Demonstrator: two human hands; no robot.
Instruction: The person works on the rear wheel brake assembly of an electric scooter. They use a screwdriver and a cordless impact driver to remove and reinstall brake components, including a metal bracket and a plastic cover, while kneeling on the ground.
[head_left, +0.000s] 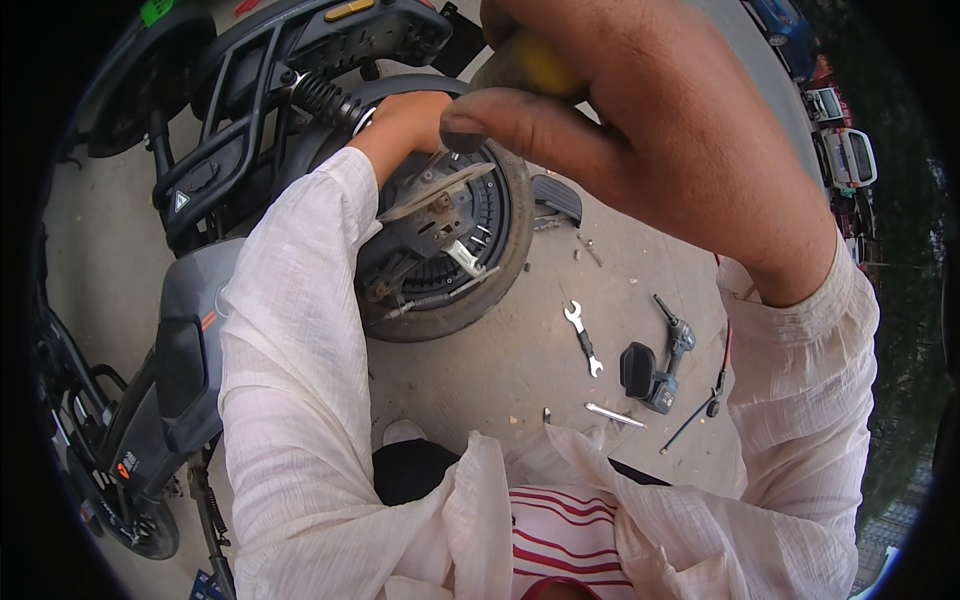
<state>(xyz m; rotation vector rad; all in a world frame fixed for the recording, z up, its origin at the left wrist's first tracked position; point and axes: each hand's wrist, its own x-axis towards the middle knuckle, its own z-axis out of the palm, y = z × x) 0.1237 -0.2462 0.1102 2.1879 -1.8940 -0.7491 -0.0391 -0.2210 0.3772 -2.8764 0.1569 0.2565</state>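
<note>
My right hand (600, 112) is raised close to the camera at the top, its fingers curled around a yellow and dark object (546, 64) that I cannot make out fully. My left hand (412, 120) reaches to the upper side of the scooter's rear wheel (450, 319); its fingers are hidden behind my right thumb and the wheel parts. A rusty metal bracket and hub (442, 214) face up at the wheel's middle, with a silver lever (465, 257) beside them. The black coil-spring shock absorber (322, 97) is just left of my left hand.
On the concrete lie a double open-end wrench (585, 341), a cordless power tool (675, 352), a silver rod-like tool (615, 415), a black footrest-like part (556, 199) and a thin hose (686, 427). The scooter's body (199, 330) fills the left. Parked vehicles (849, 157) stand far right.
</note>
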